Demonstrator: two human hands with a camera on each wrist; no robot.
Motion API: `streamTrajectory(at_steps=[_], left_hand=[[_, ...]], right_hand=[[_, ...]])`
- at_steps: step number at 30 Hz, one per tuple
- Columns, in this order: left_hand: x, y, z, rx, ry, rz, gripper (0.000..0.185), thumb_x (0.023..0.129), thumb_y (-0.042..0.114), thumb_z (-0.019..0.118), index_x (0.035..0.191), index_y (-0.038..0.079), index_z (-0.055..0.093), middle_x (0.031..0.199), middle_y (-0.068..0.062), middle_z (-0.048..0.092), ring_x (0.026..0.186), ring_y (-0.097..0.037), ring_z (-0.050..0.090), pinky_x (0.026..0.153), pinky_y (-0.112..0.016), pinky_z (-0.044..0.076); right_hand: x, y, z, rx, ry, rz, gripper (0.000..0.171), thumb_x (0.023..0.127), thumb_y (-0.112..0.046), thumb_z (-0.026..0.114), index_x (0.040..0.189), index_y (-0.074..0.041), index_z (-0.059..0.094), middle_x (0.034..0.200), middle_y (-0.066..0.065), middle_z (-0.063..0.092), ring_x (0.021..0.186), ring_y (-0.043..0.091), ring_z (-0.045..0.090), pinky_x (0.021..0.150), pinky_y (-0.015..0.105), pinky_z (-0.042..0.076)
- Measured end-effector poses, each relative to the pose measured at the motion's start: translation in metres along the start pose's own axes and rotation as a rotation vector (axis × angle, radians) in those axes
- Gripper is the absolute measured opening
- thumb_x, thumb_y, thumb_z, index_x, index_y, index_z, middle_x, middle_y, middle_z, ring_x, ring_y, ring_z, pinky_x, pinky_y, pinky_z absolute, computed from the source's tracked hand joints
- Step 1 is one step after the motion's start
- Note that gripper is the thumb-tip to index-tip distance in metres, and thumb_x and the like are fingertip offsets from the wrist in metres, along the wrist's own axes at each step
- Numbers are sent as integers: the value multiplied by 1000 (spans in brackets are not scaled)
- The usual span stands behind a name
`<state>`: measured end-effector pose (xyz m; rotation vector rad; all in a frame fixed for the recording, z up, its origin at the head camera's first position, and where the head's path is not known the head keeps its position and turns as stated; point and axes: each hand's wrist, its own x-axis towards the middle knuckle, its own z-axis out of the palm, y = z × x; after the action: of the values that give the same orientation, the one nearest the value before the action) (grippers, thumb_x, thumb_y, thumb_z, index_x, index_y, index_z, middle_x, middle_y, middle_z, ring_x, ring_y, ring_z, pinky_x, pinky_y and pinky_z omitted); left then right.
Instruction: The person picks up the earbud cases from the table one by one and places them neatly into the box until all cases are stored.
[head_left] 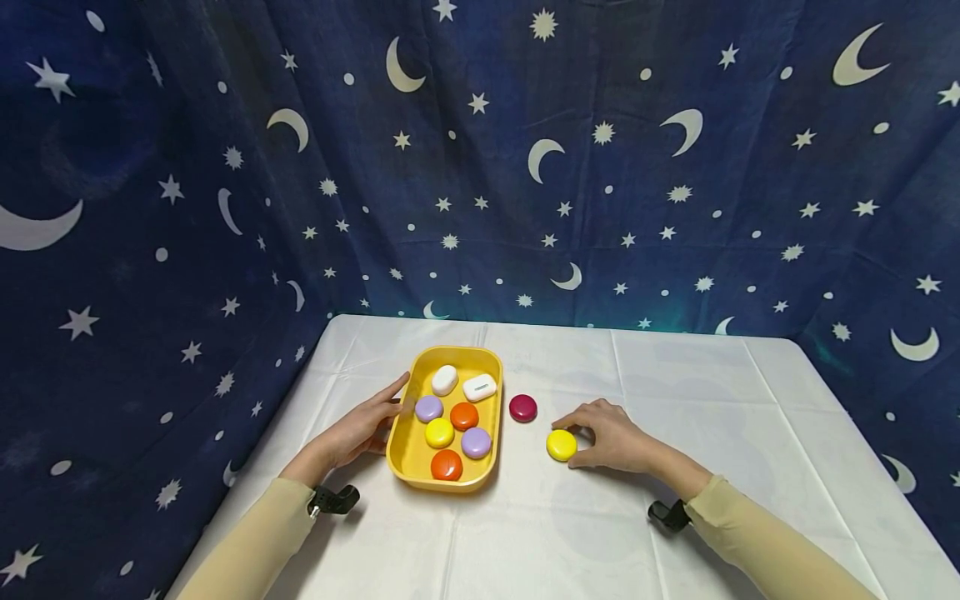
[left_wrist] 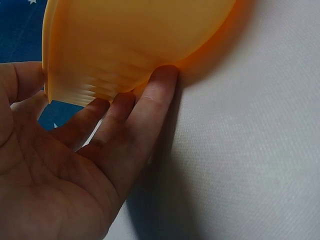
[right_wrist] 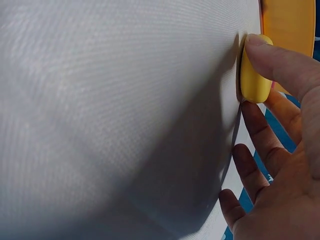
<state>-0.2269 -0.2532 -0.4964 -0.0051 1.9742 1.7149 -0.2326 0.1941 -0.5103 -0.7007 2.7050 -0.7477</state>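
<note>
A glossy yellow round disc point(head_left: 562, 445) lies on the white-covered table at the fingers of my right hand point(head_left: 609, 435). Thumb and index finger pinch its edge in the right wrist view, where the disc point(right_wrist: 255, 72) shows thick and rounded, while the other fingers spread beside it. My left hand point(head_left: 364, 425) rests against the left side of a yellow tray point(head_left: 401, 442). From the left wrist, its fairly straight fingers point(left_wrist: 155, 95) touch the ridged outer wall of the tray point(left_wrist: 135, 35). A dark red disc point(head_left: 522, 408) sits between the tray and my right hand.
Inside the tray are orange discs point(head_left: 464, 416), lilac discs point(head_left: 476, 442), a yellow disc point(head_left: 439, 432) and two white oval pieces point(head_left: 445, 380), one with a slot. A dark blue curtain point(head_left: 495, 208) with moons and stars hangs behind the white tablecloth point(head_left: 675, 375).
</note>
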Motion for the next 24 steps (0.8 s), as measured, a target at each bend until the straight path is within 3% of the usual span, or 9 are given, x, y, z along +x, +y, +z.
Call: streamTrajectory(at_steps=[10,20,24], left_hand=[[1,0,-1,6,-3,-2,65,107,28,47,164,39,18,155,-23,38,114,-30,61,81,-45,59],[1,0,0,7,17,-17,65,106,30,50,163,42,20,151,-21,44,111,-29,62,79,-42,59],[1,0,-1,10,17,-15,65,107,30,49,163,41,20,149,-21,45,110,-28,62,79,-42,59]], right_hand=[[1,-3,0,22,3,26,53,74,-38,92,123,-37,73,112,-20,63,112,15,46,98,47,37],[7,-13,-17,21,83,-100,53,78,-31,90,128,-29,72,112,-16,65,112,20,45,94,48,38],[13,-24,-26,33,120,-108,55,78,-29,90,130,-26,72,114,-13,66,117,22,45,96,51,38]])
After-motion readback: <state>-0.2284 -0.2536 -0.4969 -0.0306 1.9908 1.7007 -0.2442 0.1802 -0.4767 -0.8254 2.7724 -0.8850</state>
